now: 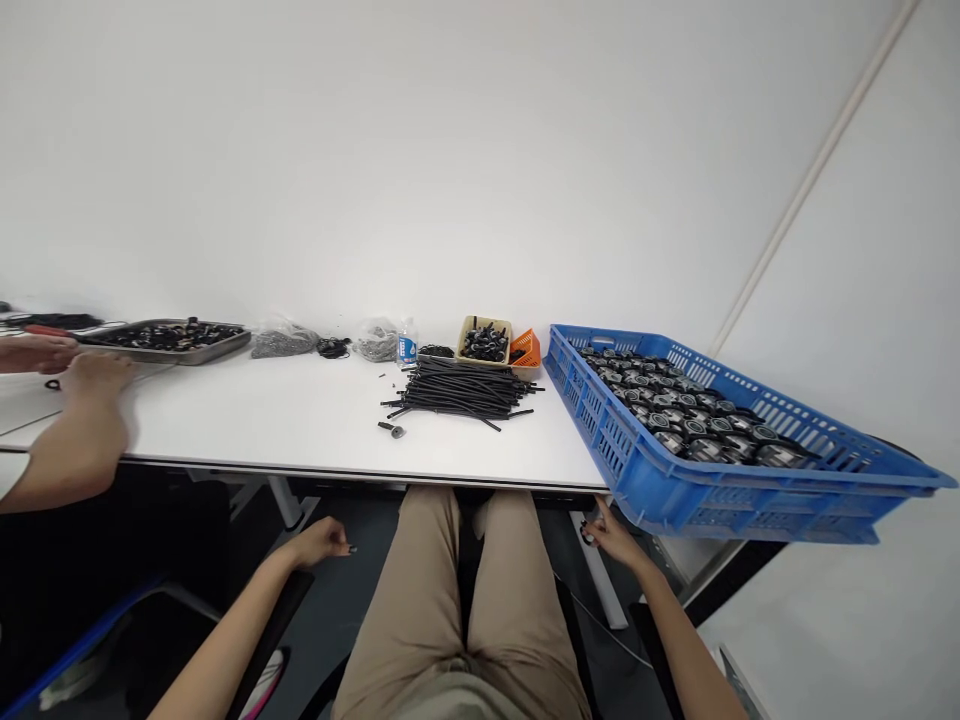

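Note:
My left hand (321, 542) hangs below the table edge, left of my knees, its fingers loosely curved and apart with nothing visible in them. My right hand (615, 537) is below the table's front edge, by the near corner of a blue plastic crate (651, 492). Its fingers are bent around a small, partly clear and dark piece (592, 525) that I cannot make out. In the crate lie rows of black and clear round parts (686, 425). A pile of black tubes (461, 390) lies on the table, with a small black-and-grey part (392, 430) in front of it.
Behind the tubes stand a yellow basket (484, 323) of small parts, an orange basket (529, 347), a water bottle (407, 345) and plastic bags (285, 340). At the left, another person's hands (97, 375) work near a metal tray (217, 348). The white table (300, 410) meets the wall.

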### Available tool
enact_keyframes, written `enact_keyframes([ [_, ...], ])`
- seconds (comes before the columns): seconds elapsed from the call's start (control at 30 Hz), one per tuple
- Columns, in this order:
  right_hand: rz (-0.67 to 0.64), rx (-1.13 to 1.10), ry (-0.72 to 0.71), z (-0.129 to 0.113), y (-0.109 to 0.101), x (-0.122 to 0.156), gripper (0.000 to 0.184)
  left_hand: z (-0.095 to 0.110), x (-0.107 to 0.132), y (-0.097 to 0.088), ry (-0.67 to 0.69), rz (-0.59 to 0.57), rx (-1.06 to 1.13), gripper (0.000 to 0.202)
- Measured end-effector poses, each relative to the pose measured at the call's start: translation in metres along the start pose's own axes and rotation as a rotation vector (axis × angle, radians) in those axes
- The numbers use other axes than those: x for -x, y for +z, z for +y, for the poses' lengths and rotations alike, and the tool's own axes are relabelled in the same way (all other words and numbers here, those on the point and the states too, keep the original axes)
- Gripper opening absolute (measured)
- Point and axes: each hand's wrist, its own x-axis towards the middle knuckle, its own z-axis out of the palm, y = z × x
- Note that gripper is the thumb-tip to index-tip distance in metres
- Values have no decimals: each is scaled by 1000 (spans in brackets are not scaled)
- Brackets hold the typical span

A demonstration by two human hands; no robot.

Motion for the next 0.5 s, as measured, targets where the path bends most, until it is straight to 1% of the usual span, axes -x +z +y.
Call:
enact_keyframes([
  [0.2, -1, -9, -7, 1, 1, -1, 89, 2, -5, -1, 46, -12, 39, 45],
  [0.33, -1, -17, -12, 5, 1, -2, 90, 2, -7, -3, 57, 36, 41, 49],
  [0.43, 1, -13, -35, 11, 0, -4, 87, 0, -9, -7, 33, 83, 36, 42],
  [0.5, 14, 1, -62, 13, -1, -6, 81, -2, -9, -7, 11, 84, 33, 34],
])
